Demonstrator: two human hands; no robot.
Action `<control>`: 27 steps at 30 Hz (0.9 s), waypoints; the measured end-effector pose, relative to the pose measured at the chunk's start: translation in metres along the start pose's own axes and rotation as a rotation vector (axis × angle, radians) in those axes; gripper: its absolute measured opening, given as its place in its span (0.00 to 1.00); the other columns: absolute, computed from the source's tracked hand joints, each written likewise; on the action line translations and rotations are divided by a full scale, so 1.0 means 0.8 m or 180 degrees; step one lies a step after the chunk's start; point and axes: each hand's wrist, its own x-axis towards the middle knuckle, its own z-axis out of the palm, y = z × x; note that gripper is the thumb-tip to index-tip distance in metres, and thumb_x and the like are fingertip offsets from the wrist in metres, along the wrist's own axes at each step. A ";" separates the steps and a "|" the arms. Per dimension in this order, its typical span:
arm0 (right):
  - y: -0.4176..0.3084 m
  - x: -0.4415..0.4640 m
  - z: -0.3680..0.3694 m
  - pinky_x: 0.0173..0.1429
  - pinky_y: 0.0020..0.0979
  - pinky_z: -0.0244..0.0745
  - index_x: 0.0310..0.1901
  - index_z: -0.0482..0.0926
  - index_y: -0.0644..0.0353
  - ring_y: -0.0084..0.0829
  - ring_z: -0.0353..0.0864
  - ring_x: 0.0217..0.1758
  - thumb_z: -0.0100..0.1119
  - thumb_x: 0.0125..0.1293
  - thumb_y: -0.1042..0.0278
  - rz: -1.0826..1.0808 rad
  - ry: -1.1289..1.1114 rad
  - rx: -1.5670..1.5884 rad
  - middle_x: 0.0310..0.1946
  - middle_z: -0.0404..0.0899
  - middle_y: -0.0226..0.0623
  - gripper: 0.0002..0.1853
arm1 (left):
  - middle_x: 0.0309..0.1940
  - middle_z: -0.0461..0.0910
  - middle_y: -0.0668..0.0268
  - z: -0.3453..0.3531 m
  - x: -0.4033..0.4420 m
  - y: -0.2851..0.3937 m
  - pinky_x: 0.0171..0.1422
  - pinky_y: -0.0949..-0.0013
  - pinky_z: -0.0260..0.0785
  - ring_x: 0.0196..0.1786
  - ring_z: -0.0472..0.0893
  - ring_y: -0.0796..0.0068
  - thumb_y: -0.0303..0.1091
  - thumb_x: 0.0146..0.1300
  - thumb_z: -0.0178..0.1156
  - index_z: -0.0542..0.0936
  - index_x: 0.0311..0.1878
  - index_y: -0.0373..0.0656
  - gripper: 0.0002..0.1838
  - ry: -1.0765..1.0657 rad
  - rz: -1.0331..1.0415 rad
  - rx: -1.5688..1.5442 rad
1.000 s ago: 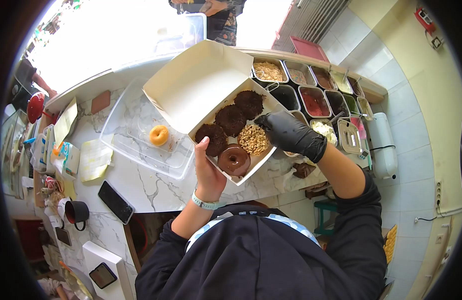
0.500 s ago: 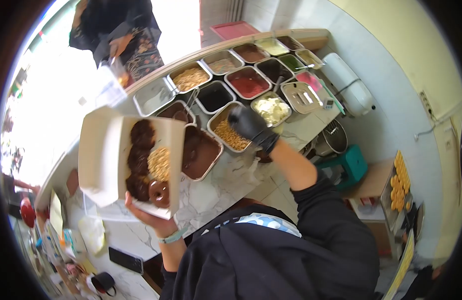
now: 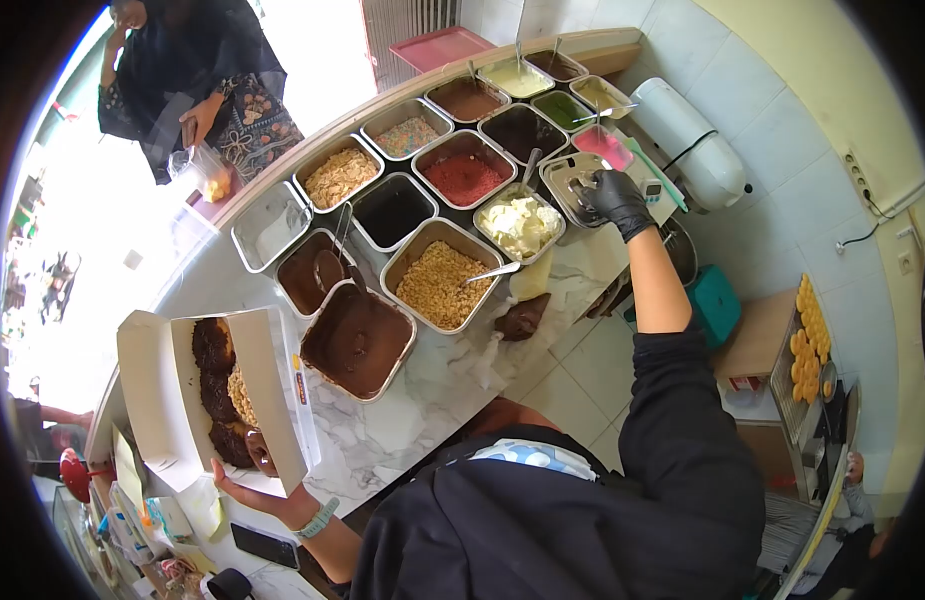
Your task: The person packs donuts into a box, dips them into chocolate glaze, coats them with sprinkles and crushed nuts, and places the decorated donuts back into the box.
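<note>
My left hand is wrapped round the lower end of an open white box. Inside the box lie dark chocolate doughnuts, a nut-topped doughnut and a glossy chocolate one. My right hand, in a black glove, is over a metal tray at the right of the counter; its fingers are bent together and what they hold, if anything, is hidden. Near it sits a tray of white cream. Chopped nuts and melted chocolate fill trays between my hands.
More topping trays with red crumbs and flakes stand along the curved counter. A person stands beyond it with a bag. A mixer is at the right, a phone at the lower left.
The view has turned right. My right hand has gone from the box, past the nut tray, to the metal tray further right. My left hand still holds the box, now lower left in view.
</note>
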 end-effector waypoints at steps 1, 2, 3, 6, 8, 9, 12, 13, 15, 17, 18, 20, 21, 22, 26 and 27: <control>0.002 0.001 0.010 0.40 0.42 0.75 0.29 0.80 0.64 0.50 0.80 0.34 0.59 0.49 0.61 0.0006 -0.0041 -0.0054 0.28 0.79 0.53 0.13 | 0.37 0.81 0.62 0.000 -0.002 -0.002 0.45 0.69 0.76 0.38 0.82 0.70 0.49 0.57 0.53 0.74 0.51 0.41 0.24 -0.0164 -0.0014 -0.0004; 0.005 0.005 0.018 0.40 0.43 0.74 0.28 0.80 0.64 0.50 0.79 0.34 0.59 0.49 0.62 0.0015 -0.0062 -0.0106 0.28 0.78 0.54 0.13 | 0.38 0.81 0.62 -0.001 -0.003 -0.004 0.46 0.68 0.76 0.39 0.82 0.70 0.48 0.57 0.54 0.74 0.51 0.41 0.24 -0.0346 -0.0029 -0.0015; 0.004 0.006 0.019 0.40 0.43 0.74 0.28 0.80 0.64 0.50 0.79 0.34 0.59 0.49 0.62 -0.0005 -0.0063 -0.0060 0.28 0.78 0.55 0.12 | 0.39 0.81 0.63 -0.001 -0.005 -0.007 0.47 0.68 0.75 0.40 0.81 0.70 0.48 0.57 0.54 0.74 0.51 0.41 0.24 -0.0533 -0.0046 -0.0023; 0.028 0.022 0.025 0.37 0.39 0.75 0.30 0.80 0.64 0.44 0.81 0.30 0.60 0.50 0.63 -0.0021 -0.0152 0.0222 0.26 0.80 0.48 0.12 | 0.43 0.79 0.61 0.017 -0.011 -0.022 0.52 0.65 0.73 0.45 0.80 0.69 0.46 0.56 0.56 0.73 0.52 0.41 0.24 -0.0285 0.0093 -0.0137; 0.054 0.023 -0.001 0.39 0.35 0.74 0.32 0.81 0.65 0.36 0.81 0.31 0.58 0.54 0.63 0.0135 -0.0685 0.1848 0.26 0.81 0.41 0.12 | 0.45 0.78 0.61 -0.006 0.000 -0.022 0.54 0.63 0.71 0.47 0.78 0.67 0.44 0.55 0.57 0.73 0.52 0.40 0.24 -0.0273 0.0143 -0.0191; 0.065 0.023 -0.019 0.41 0.33 0.74 0.34 0.81 0.65 0.32 0.81 0.31 0.57 0.56 0.64 0.0205 -0.0955 0.2662 0.27 0.82 0.37 0.12 | 0.46 0.78 0.61 -0.012 0.003 -0.026 0.55 0.62 0.71 0.48 0.78 0.67 0.43 0.55 0.57 0.73 0.53 0.40 0.24 -0.0260 0.0179 -0.0221; 0.117 0.003 -0.063 0.46 0.30 0.72 0.49 0.76 0.66 0.28 0.78 0.41 0.51 0.63 0.62 -0.0443 -0.0721 0.3541 0.41 0.80 0.35 0.18 | 0.49 0.76 0.60 0.022 -0.014 -0.050 0.57 0.61 0.69 0.51 0.76 0.65 0.43 0.53 0.59 0.72 0.53 0.38 0.26 -0.0046 0.0709 0.0081; 0.127 -0.005 -0.069 0.46 0.30 0.72 0.49 0.76 0.66 0.28 0.77 0.42 0.50 0.64 0.62 -0.0555 -0.0649 0.3707 0.41 0.80 0.35 0.18 | 0.49 0.75 0.60 0.030 -0.015 -0.057 0.57 0.61 0.69 0.51 0.76 0.65 0.42 0.53 0.59 0.72 0.54 0.38 0.26 0.0054 0.0753 0.0091; 0.148 -0.023 -0.079 0.47 0.30 0.71 0.50 0.75 0.66 0.28 0.77 0.42 0.50 0.64 0.62 -0.0396 -0.0518 0.3890 0.42 0.80 0.36 0.18 | 0.51 0.74 0.60 0.044 -0.014 -0.075 0.60 0.60 0.67 0.54 0.74 0.64 0.41 0.52 0.60 0.72 0.54 0.38 0.27 0.0181 0.0965 0.0043; 0.163 -0.040 -0.078 0.48 0.30 0.71 0.50 0.75 0.66 0.28 0.77 0.43 0.49 0.64 0.62 -0.0124 -0.0394 0.3989 0.42 0.80 0.36 0.18 | 0.52 0.74 0.59 0.049 -0.017 -0.086 0.61 0.59 0.65 0.55 0.73 0.63 0.40 0.51 0.60 0.71 0.54 0.38 0.27 0.0375 0.1136 0.0014; 0.169 -0.048 -0.074 0.48 0.30 0.71 0.50 0.75 0.66 0.27 0.77 0.43 0.49 0.64 0.62 0.0003 -0.0319 0.4008 0.42 0.80 0.36 0.18 | 0.52 0.74 0.59 0.051 -0.020 -0.090 0.62 0.59 0.65 0.55 0.73 0.63 0.40 0.51 0.60 0.71 0.55 0.38 0.27 0.0476 0.1227 0.0003; 0.175 -0.062 -0.059 0.49 0.29 0.70 0.51 0.75 0.66 0.27 0.76 0.44 0.49 0.65 0.62 0.0204 -0.0195 0.4014 0.43 0.79 0.36 0.18 | 0.53 0.73 0.59 0.057 -0.022 -0.096 0.63 0.58 0.64 0.56 0.72 0.62 0.40 0.52 0.59 0.71 0.55 0.38 0.27 0.0449 0.1161 -0.0014; 0.176 -0.068 -0.046 0.49 0.29 0.70 0.51 0.75 0.66 0.27 0.76 0.45 0.48 0.65 0.62 0.0292 -0.0139 0.3990 0.43 0.79 0.36 0.19 | 0.54 0.73 0.59 0.061 -0.023 -0.098 0.63 0.58 0.64 0.56 0.72 0.62 0.40 0.52 0.59 0.71 0.55 0.38 0.27 0.0426 0.1130 -0.0021; 0.176 -0.074 -0.032 0.50 0.29 0.70 0.51 0.75 0.65 0.27 0.76 0.45 0.48 0.65 0.62 0.0354 -0.0096 0.3953 0.43 0.79 0.36 0.19 | 0.55 0.72 0.59 0.067 -0.025 -0.101 0.64 0.57 0.63 0.57 0.72 0.62 0.40 0.53 0.58 0.71 0.56 0.38 0.27 0.0491 0.1138 -0.0019; 0.169 -0.098 0.019 0.51 0.29 0.69 0.52 0.74 0.65 0.27 0.76 0.46 0.47 0.66 0.62 0.0438 -0.0020 0.3626 0.44 0.79 0.37 0.19 | 0.57 0.70 0.59 0.099 -0.030 -0.112 0.67 0.54 0.58 0.60 0.70 0.59 0.41 0.56 0.54 0.69 0.59 0.39 0.28 0.0544 0.1251 0.0299; 0.169 -0.102 0.028 0.52 0.29 0.69 0.52 0.74 0.65 0.27 0.76 0.47 0.47 0.66 0.62 0.0429 -0.0010 0.3521 0.45 0.79 0.37 0.19 | 0.58 0.70 0.59 0.105 -0.030 -0.115 0.68 0.53 0.57 0.61 0.69 0.59 0.41 0.56 0.53 0.68 0.60 0.39 0.28 0.0503 0.1300 0.0453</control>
